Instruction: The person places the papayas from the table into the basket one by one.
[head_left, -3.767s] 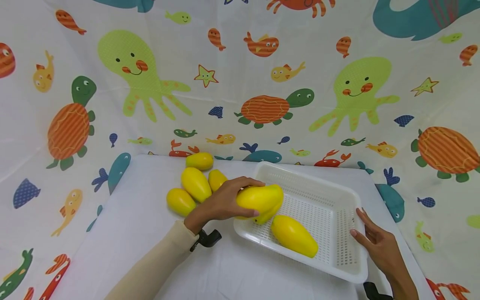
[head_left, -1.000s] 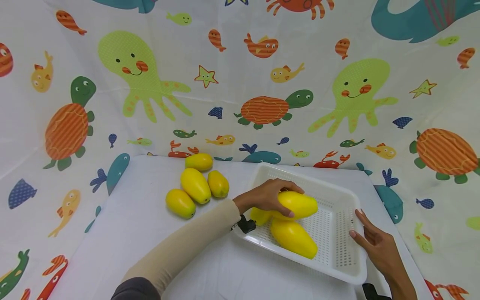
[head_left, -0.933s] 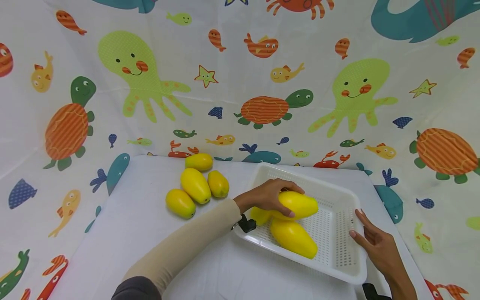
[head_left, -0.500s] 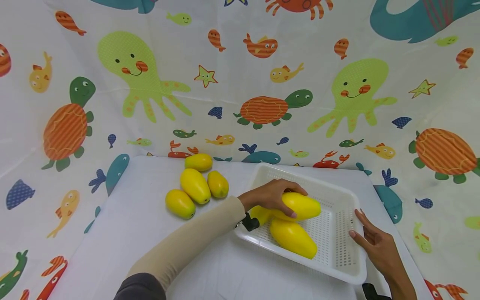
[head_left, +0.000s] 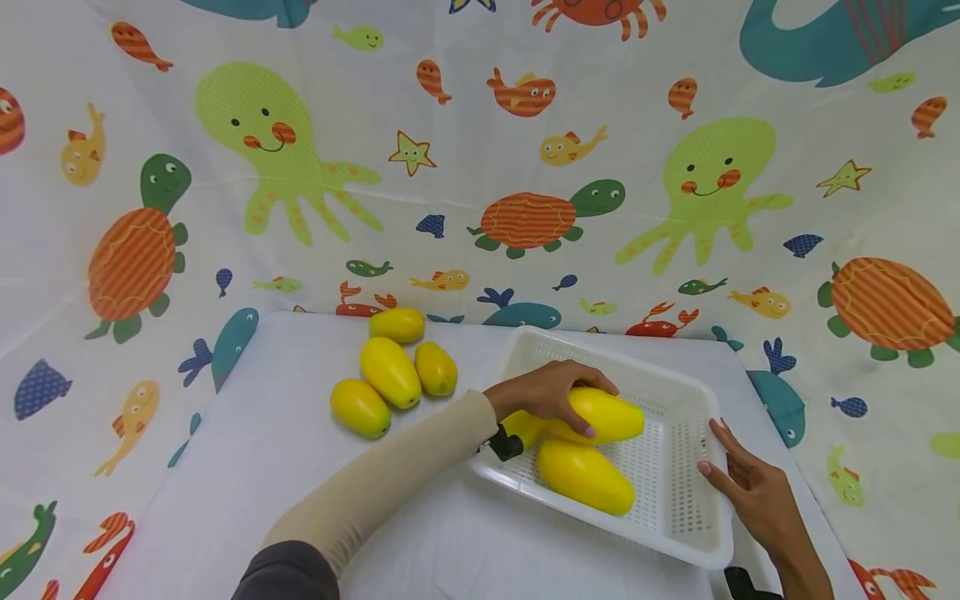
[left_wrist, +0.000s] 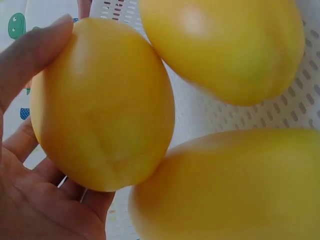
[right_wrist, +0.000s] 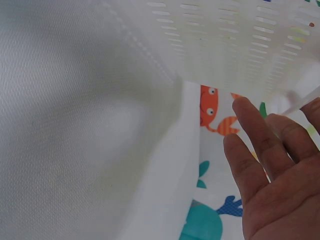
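My left hand [head_left: 546, 392] grips a yellow papaya [head_left: 611, 417] with a greenish tip over the left half of a white plastic basket [head_left: 686, 475]. Two more papayas are in the basket: one [head_left: 585, 477] lies near the front wall, and another [head_left: 527, 427] is partly covered by the left hand and its wrist camera. In the left wrist view, the thumb and fingers wrap the side of the held papaya [left_wrist: 105, 105], and the other two crowd beside it. My right hand [head_left: 757, 487] holds the basket's right rim, thumb over the edge, other fingers along the outside.
Several papayas [head_left: 390, 372] lie grouped on the white cloth [head_left: 285, 442] left of the basket. Behind the table hangs a sea-animal printed curtain [head_left: 465, 142], which also comes down both sides. The basket stands at a slant.
Seconds ago the left hand held a papaya at the basket's left edge; now its papaya is farther right inside. Over the last second it shifts slightly right. The right hand stays at the rim.
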